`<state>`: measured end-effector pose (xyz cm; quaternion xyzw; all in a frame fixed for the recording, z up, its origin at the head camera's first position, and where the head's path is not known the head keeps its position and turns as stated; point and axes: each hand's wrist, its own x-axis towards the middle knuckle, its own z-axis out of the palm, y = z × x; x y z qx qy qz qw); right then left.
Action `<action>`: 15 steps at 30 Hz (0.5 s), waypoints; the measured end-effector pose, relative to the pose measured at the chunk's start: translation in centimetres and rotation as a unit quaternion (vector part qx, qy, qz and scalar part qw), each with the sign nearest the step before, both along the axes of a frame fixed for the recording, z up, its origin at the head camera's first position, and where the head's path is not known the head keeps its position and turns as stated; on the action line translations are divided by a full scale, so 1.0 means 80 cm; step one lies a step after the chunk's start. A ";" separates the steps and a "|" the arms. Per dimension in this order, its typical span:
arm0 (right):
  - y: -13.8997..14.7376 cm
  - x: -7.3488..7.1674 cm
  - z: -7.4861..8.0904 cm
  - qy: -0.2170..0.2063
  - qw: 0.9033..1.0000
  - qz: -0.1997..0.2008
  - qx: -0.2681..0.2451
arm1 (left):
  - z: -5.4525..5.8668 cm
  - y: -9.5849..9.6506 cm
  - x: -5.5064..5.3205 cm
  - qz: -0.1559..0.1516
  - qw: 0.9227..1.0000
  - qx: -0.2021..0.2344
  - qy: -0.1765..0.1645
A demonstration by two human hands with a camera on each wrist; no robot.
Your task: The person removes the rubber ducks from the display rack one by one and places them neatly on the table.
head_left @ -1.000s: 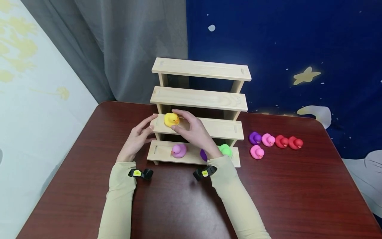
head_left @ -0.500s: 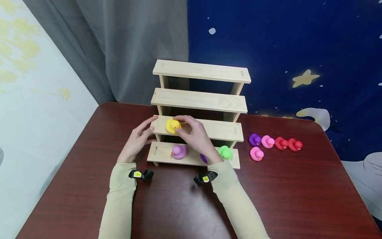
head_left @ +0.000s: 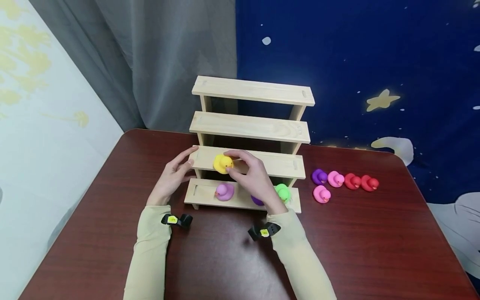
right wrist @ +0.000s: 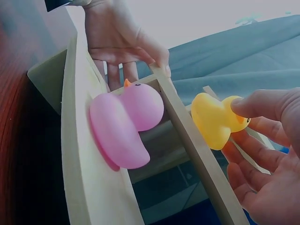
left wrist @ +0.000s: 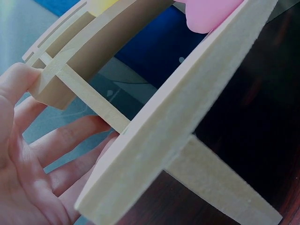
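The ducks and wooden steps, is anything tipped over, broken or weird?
I see nothing broken or tipped over. The wooden steps stand upright, and the right hand holds the yellow duck. The only slightly odd one is a pink duck on the table, sitting in front of the row of four ducks instead of in line.

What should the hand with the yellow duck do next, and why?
Maybe the right hand should nudge the yellow duck back slightly: that hand pinches the duck, which looks close to the front edge of the second-lowest shelf.
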<state>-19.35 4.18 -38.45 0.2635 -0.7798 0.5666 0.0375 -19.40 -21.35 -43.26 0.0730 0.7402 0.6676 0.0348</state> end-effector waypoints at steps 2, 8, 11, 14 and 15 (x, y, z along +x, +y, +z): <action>0.003 0.002 -0.001 0.002 1.000 0.002 -0.010 | 0.001 0.000 0.000 0.001 1.000 0.000 0.001; 0.011 0.005 -0.002 0.011 1.000 -0.008 -0.021 | 0.000 0.000 0.000 0.005 1.000 -0.005 0.002; 0.015 0.007 0.000 0.009 1.000 -0.016 -0.021 | -0.001 0.000 0.000 0.004 1.000 -0.005 0.000; 0.017 0.016 0.014 0.007 1.000 -0.021 -0.022 | -0.001 0.000 -0.001 0.003 1.000 -0.006 0.000; 0.018 0.020 0.020 0.006 1.000 -0.024 -0.020 | -0.001 -0.001 -0.001 0.002 1.000 -0.008 0.001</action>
